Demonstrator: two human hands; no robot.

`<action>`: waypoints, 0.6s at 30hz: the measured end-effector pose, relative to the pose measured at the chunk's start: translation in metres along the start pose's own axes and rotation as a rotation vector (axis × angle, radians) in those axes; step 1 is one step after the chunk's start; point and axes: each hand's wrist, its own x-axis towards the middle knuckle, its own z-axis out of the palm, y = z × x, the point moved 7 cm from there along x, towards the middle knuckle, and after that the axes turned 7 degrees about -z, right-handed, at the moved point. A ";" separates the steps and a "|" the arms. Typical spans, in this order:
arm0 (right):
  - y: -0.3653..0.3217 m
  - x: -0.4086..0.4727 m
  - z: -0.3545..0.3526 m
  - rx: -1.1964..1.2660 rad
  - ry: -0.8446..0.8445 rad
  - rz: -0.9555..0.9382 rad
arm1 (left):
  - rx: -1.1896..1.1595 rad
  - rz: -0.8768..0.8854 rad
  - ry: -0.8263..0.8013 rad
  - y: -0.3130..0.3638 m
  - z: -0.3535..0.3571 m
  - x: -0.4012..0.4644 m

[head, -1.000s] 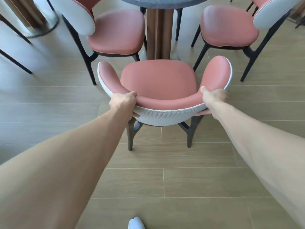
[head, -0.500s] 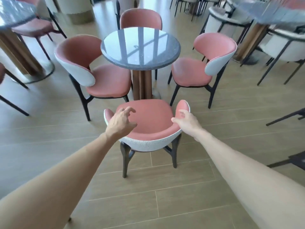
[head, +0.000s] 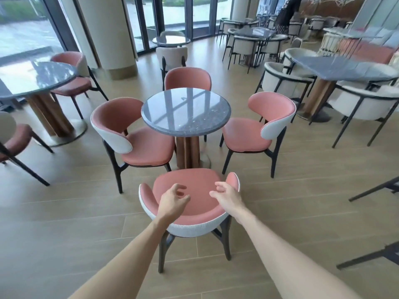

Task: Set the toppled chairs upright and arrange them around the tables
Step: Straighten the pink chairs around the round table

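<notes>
A pink-seated chair (head: 190, 186) with a white backrest stands upright right in front of me, its seat facing the round grey stone table (head: 185, 110). My left hand (head: 173, 200) and my right hand (head: 227, 196) hover above its backrest, fingers apart, touching nothing. Three more pink chairs stand upright around the same table: one on the left (head: 138, 145), one on the right (head: 257, 134) and one behind (head: 187, 78).
Another round table (head: 34, 78) with pink chairs stands at the left. Grey tables with cream chairs (head: 287, 80) fill the right side. Dark chair legs (head: 375, 190) jut in at the right edge. A pillar (head: 108, 35) and glass doors are behind.
Both hands let go of the near chair's backrest and lifted off it. My view rose from the chair to take in the whole room.
</notes>
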 end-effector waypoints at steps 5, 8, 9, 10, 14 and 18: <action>0.004 0.034 -0.009 0.002 -0.041 -0.003 | -0.083 -0.076 0.077 0.001 -0.006 0.016; 0.016 0.054 -0.003 0.052 -0.056 0.026 | -0.165 -0.165 0.098 -0.016 -0.003 0.021; 0.024 0.058 0.001 0.081 -0.057 0.056 | -0.196 -0.213 0.099 -0.024 -0.001 0.022; 0.031 0.063 0.006 0.110 -0.048 0.096 | -0.228 -0.264 0.105 -0.035 0.001 0.025; 0.087 0.077 0.023 0.172 0.160 0.388 | -0.381 -0.572 0.193 -0.094 0.008 0.044; 0.147 0.074 0.042 0.358 0.287 0.728 | -0.650 -0.918 0.207 -0.157 0.028 0.058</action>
